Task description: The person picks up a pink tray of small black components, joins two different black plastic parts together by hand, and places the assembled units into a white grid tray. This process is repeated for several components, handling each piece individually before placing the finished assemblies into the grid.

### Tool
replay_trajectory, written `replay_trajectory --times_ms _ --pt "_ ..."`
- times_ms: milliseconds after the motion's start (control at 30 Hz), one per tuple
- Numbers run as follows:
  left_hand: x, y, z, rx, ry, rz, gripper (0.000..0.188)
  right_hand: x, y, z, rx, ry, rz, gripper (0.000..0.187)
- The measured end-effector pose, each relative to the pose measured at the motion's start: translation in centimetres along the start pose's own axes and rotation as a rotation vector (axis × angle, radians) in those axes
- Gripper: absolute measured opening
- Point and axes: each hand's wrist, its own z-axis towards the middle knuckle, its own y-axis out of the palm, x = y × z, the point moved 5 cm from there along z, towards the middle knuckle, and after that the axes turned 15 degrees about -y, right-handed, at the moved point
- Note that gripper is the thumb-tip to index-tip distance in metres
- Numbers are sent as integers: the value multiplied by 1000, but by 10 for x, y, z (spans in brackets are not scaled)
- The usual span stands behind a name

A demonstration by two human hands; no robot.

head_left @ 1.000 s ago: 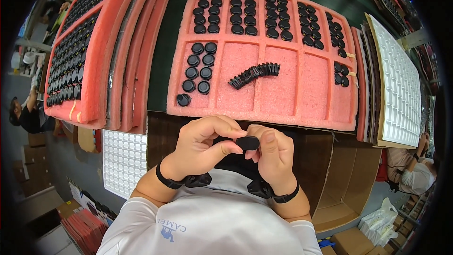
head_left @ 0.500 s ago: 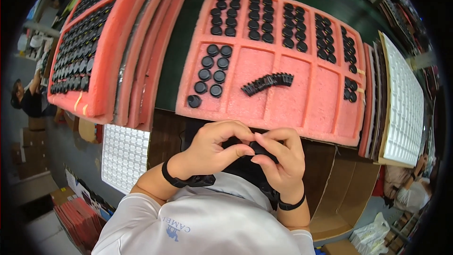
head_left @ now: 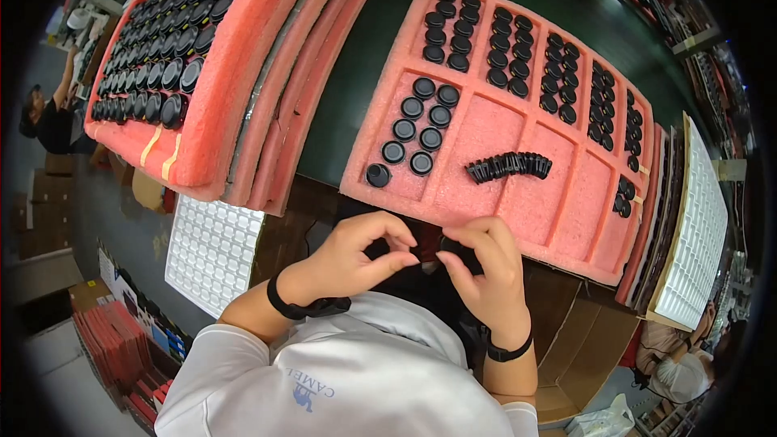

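Both hands are held before my body, just off the near edge of a pink foam tray [head_left: 494, 214]. My left hand [head_left: 356, 252] is in a pinch, thumb and fingertips close together; whatever is between them is too dark to make out. Facing it across a small gap, my right hand [head_left: 490, 271] curls thumb and fingers around a small black part [head_left: 446, 244], mostly hidden. Round-topped black parts [head_left: 404, 129] stand in the tray's compartments. A curved row of small black ribbed pieces [head_left: 510, 166] lies across the bare middle compartments.
At left, a tilted pink foam tray [head_left: 198, 125] full of black parts leans on more foam sheets [head_left: 279, 105]. White moulded trays stand below left [head_left: 214, 251] and at right [head_left: 692, 226]. An open cardboard box [head_left: 595, 348] is at lower right. Other people are at both sides.
My hands have come apart; before, their fingertips met at the black part. The view has shifted, so the tray sits further right in the picture.
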Motion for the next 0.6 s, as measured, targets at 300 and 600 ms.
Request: replay_trajectory --times_ms 300,600 --pt "-21 -40 -10 251 31 21 12 18 28 54 -18 -54 -314 23" --pt "-28 -52 -12 212 18 -39 14 16 32 60 -33 -72 -321 23"
